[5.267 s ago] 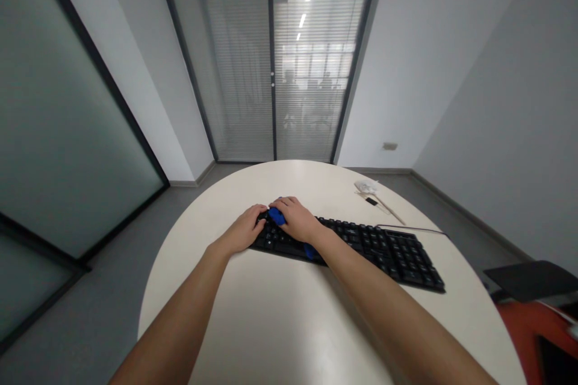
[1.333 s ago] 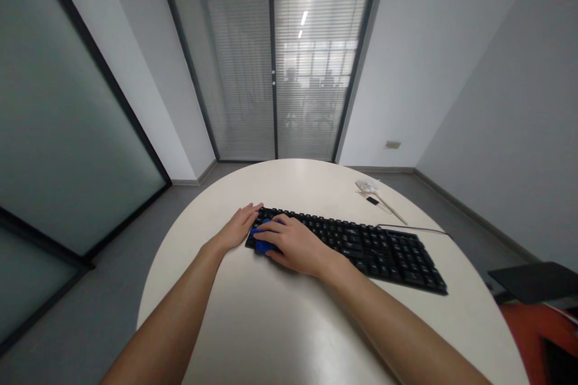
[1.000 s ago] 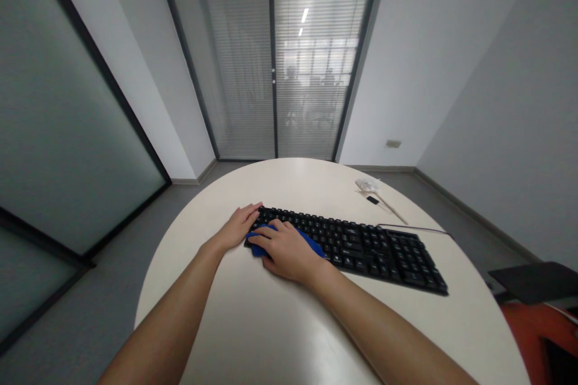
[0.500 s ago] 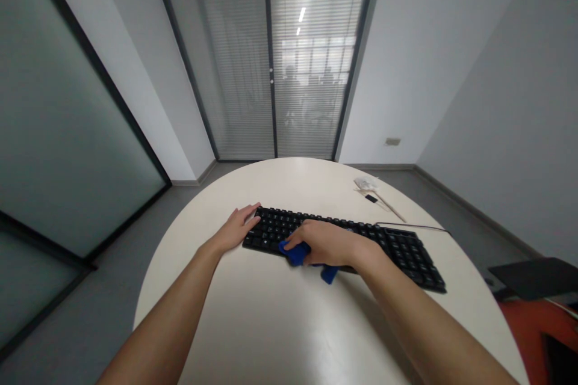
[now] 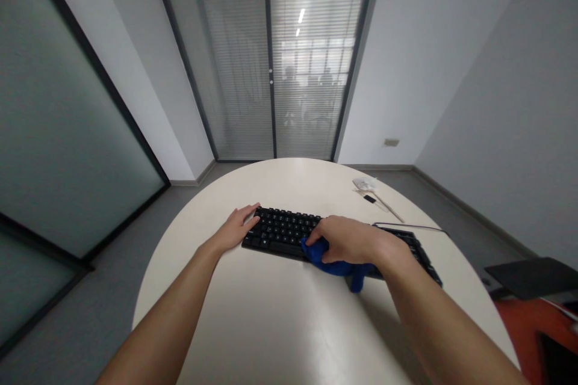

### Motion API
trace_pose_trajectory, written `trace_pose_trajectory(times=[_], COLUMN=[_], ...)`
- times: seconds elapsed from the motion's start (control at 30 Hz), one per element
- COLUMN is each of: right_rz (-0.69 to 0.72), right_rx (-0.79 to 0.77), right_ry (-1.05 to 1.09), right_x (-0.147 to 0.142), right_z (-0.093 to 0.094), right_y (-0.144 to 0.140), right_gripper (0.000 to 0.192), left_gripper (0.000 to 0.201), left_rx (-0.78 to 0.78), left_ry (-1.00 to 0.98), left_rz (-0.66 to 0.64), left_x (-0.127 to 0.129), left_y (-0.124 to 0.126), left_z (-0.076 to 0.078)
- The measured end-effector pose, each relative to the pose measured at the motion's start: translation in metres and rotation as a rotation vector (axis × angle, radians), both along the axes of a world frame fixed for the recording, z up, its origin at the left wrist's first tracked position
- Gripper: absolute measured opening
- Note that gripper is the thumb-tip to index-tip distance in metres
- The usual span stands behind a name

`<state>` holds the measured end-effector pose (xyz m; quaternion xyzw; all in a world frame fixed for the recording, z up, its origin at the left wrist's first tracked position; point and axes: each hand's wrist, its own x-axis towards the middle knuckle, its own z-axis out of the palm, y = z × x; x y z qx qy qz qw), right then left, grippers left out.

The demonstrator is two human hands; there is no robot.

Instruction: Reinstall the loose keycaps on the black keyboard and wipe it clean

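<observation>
A black computer keyboard (image 5: pixel 280 229) lies flat across the table, its right part mostly covered by my right arm. My left hand (image 5: pixel 235 228) grips its left end, the thumb over the keys and the fingers along the far left corner. Bunched in my right hand (image 5: pixel 345 237) is a blue cloth (image 5: pixel 336 266), pressed against the keys near the keyboard's front edge. One end of the cloth hangs over that edge onto the table. My right palm and some fingertips are hidden from above.
The round white table (image 5: pixel 253 313) carries a thin wooden stick (image 5: pixel 391 207), a small black piece (image 5: pixel 369 199) and a crumpled clear plastic bag (image 5: pixel 365 184) at the back right. A cable (image 5: pixel 410 225) runs from the keyboard to the right edge. An orange chair (image 5: pixel 533 328) stands beyond.
My right hand has slid the blue cloth to the right along the keyboard, baring keys on the left. My left hand has stayed in place.
</observation>
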<state>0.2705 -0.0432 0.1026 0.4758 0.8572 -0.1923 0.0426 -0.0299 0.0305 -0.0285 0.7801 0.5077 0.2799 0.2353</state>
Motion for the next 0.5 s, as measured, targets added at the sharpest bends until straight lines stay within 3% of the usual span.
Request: trace_pose_trajectory(times=[0.3, 0.5], right_rz=[0.056, 0.01], right_rx=[0.042, -0.005], right_ry=[-0.015, -0.035], right_x=[-0.016, -0.013], right_z=[-0.014, -0.005], right_y=[-0.001, -0.006], right_gripper=[0.05, 0.043], left_gripper=[0.06, 0.064], left_rx=[0.042, 0.125], left_ry=[0.035, 0.115], left_rz=[0.014, 0.005], left_x=[0.0, 0.008], left_y=[-0.003, -0.007], left_z=[0.0, -0.003])
